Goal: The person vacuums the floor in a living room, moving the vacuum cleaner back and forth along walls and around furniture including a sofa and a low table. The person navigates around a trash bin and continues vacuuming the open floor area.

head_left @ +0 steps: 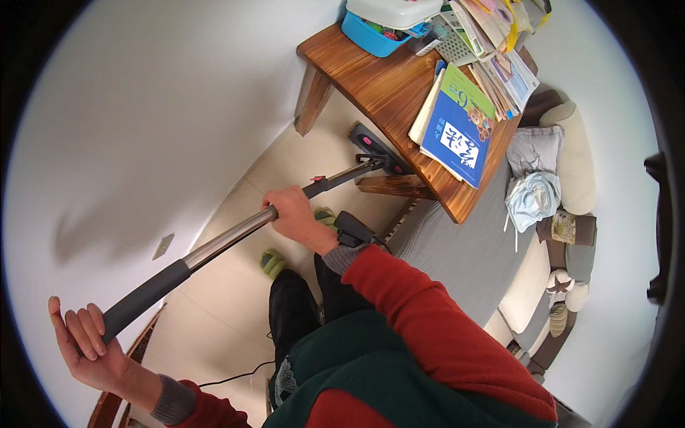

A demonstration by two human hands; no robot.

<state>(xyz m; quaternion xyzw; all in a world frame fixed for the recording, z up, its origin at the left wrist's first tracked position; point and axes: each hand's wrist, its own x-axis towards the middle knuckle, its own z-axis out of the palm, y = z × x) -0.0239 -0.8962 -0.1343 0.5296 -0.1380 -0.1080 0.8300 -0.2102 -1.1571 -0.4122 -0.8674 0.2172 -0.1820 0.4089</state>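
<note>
A flat mop with a telescopic metal handle (230, 235) slants from the lower left up to the wooden table. My left hand (93, 345) is wrapped around the end of its black foam grip (147, 297), with one finger extended. Farther down the pole, my right hand (295, 215) grips it just above the black sleeve with a pink clip (317, 180). The dark mop head (374, 144), with pink round parts, rests on the tiled floor (230, 315) partly under the table edge. The tabletop hides some of it.
The wooden table (369, 96) bears books (465, 131), a blue box (374, 40) and a perforated basket (455, 40). Its leg (393, 185) stands near the mop head. A grey-covered sofa (460, 251) is at right, a white wall (134, 134) at left. A black cable (235, 377) crosses the floor.
</note>
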